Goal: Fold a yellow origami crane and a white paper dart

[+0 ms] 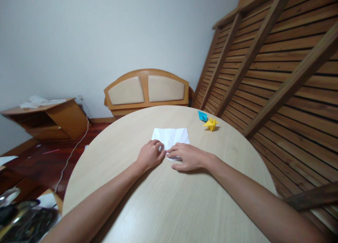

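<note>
A creased white sheet of paper (171,135) lies flat on the round light-wood table (163,200). My left hand (150,155) rests on the paper's near left corner with its fingers curled and pressing down. My right hand (188,156) lies flat on the near right part of the sheet, its fingertips meeting those of the left hand at the paper's near edge. Both hands press the paper against the table; the near edge is hidden under them.
A yellow folded paper figure (211,124) and a blue folded paper piece (202,116) sit at the table's far right. Behind the table stands a wooden headboard (146,89); a slatted wooden frame (277,70) leans at right. A low wooden cabinet (44,118) stands left, with a white cable (75,146) on the floor.
</note>
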The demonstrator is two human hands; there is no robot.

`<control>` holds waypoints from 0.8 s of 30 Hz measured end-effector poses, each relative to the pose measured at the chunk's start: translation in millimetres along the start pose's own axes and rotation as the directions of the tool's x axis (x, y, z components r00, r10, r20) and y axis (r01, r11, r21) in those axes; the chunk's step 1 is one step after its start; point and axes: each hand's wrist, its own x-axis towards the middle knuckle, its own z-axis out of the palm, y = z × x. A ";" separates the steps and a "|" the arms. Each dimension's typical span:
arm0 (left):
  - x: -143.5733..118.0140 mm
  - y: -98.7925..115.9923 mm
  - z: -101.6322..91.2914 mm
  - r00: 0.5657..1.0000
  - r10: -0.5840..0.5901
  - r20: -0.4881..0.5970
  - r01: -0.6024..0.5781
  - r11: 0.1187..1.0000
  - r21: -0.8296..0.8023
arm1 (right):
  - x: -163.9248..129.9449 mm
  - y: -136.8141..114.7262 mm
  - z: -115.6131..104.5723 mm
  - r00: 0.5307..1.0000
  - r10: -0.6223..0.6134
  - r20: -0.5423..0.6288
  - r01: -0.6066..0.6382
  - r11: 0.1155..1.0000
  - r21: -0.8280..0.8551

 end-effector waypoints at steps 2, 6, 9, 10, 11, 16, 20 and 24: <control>-0.7 -0.8 0.4 0.999 0.030 0.018 -0.030 1.000 0.001 | -1.9 0.8 -3.4 1.000 0.001 0.014 -0.001 1.000 -0.005; -0.9 -2.9 1.9 0.997 0.032 0.065 -0.034 0.999 0.024 | -10.8 9.8 -8.3 0.999 0.037 0.016 -0.037 0.999 0.009; -1.0 -3.5 2.5 0.995 0.031 0.099 -0.034 0.999 0.035 | -18.4 19.1 -10.1 0.996 0.089 0.024 -0.089 0.996 0.028; -1.2 -3.4 2.3 0.993 0.035 0.109 -0.039 0.999 0.035 | -20.6 21.7 -10.7 0.994 0.106 0.032 -0.108 0.994 0.035; -1.5 -3.3 2.0 0.992 0.044 0.120 -0.048 0.998 0.031 | -22.5 23.8 -11.4 0.991 0.123 0.043 -0.125 0.991 0.043; -3.8 -2.1 -0.7 0.981 0.072 0.180 -0.073 0.997 0.000 | -28.6 28.3 -16.9 0.977 0.195 0.082 -0.202 0.976 0.080; -4.7 -2.4 1.2 0.970 0.077 0.232 -0.070 0.997 -0.037 | -30.3 30.4 -19.9 0.980 0.189 0.064 -0.196 0.970 0.143; -3.8 -5.2 6.4 0.953 0.172 0.251 -0.144 0.982 -0.125 | -31.4 33.6 -19.8 0.979 0.204 0.023 -0.205 0.957 0.204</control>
